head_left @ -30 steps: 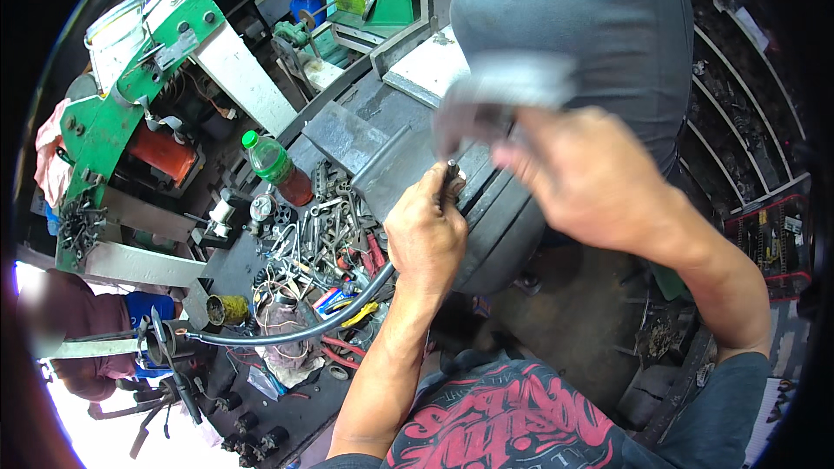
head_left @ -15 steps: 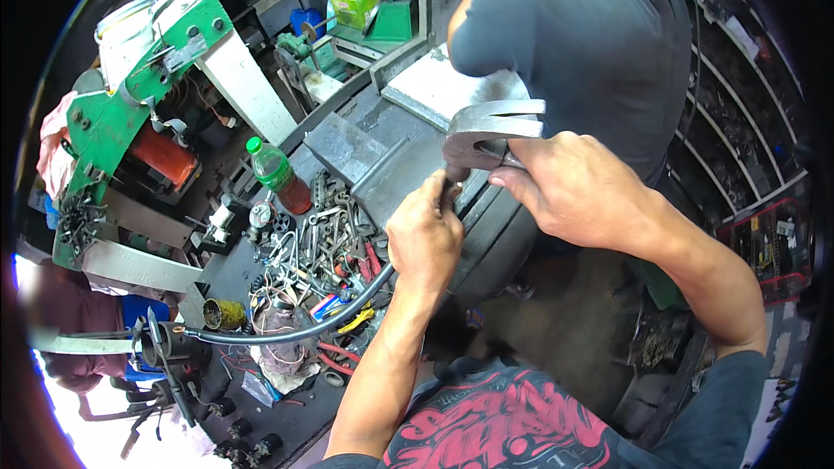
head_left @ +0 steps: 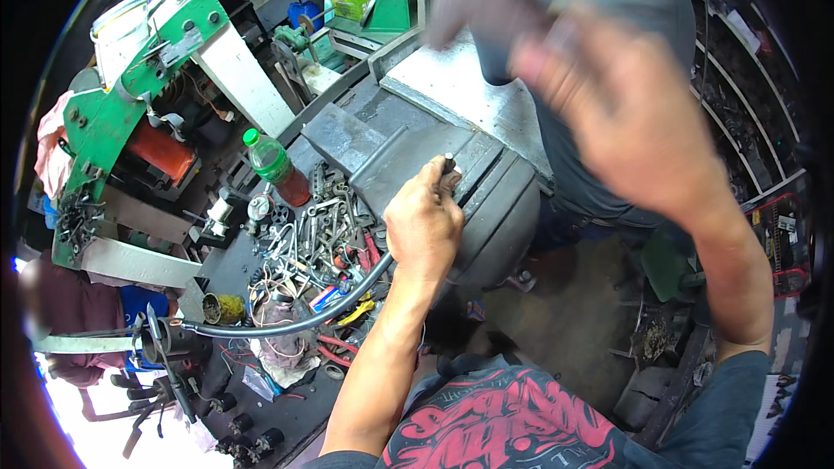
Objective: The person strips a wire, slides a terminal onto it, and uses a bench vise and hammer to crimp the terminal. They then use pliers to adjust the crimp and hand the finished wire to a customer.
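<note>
My left hand (head_left: 424, 224) is closed round a short dark rod (head_left: 449, 161), whose end sticks up past the fingertips over the grey bench vise (head_left: 499, 234). A thick black hose (head_left: 326, 324) curves in from the left and disappears at my left wrist; whether the hand also grips it is hidden. Up at the right, smeared by motion, my right hand (head_left: 638, 108) grips a claw hammer (head_left: 482, 0). The blurred hammer head is well above the rod, apart from it.
Wrenches and sockets (head_left: 326, 230) are heaped left of the vise, beside a green-capped bottle (head_left: 276, 169) of red liquid. A person in a dark shirt (head_left: 599, 156) stands close behind the hammer. A green machine frame (head_left: 109, 126) rises at the left.
The hammer has gone from touching or nearly touching the rod to raised high, with my right hand moving up and right. My left hand stays almost in place; the rod's end now shows.
</note>
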Available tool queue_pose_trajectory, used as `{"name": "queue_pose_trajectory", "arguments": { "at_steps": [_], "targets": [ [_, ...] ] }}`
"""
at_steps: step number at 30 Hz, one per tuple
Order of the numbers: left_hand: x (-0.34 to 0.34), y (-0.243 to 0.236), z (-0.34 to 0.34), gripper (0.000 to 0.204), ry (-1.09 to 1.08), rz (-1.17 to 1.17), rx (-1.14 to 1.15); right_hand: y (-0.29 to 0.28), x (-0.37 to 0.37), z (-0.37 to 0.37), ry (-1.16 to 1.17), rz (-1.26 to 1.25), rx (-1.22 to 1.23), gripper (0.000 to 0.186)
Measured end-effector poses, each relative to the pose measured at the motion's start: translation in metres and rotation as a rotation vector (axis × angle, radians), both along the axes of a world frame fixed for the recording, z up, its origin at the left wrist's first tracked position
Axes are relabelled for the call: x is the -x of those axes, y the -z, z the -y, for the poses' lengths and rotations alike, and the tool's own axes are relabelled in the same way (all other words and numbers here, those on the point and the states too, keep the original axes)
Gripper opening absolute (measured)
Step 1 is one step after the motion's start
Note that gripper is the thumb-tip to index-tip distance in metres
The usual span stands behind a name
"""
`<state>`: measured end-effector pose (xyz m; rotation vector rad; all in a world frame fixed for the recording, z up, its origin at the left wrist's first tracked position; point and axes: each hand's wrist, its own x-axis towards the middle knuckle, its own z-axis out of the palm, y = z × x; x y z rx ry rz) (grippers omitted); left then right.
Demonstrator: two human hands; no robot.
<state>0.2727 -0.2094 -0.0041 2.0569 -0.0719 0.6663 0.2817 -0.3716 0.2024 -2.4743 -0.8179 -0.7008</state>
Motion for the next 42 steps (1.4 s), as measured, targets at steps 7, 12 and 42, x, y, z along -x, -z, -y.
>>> {"name": "queue_pose_trajectory", "arguments": {
  "at_steps": [7,12,42],
  "targets": [
    [-0.001,0.004,0.001,0.020,-0.021,0.105,-0.035,0.054,-0.009,0.013,-0.036,-0.284,0.352,0.035],
    [-0.002,0.002,0.002,0.015,-0.037,0.060,-0.042,0.089,-0.018,0.020,0.133,-0.423,0.049,0.041],
    [0.004,-0.019,-0.002,0.005,-0.013,-0.063,0.102,0.171,-0.061,0.005,0.155,-0.532,0.120,0.067]
  ]
}}
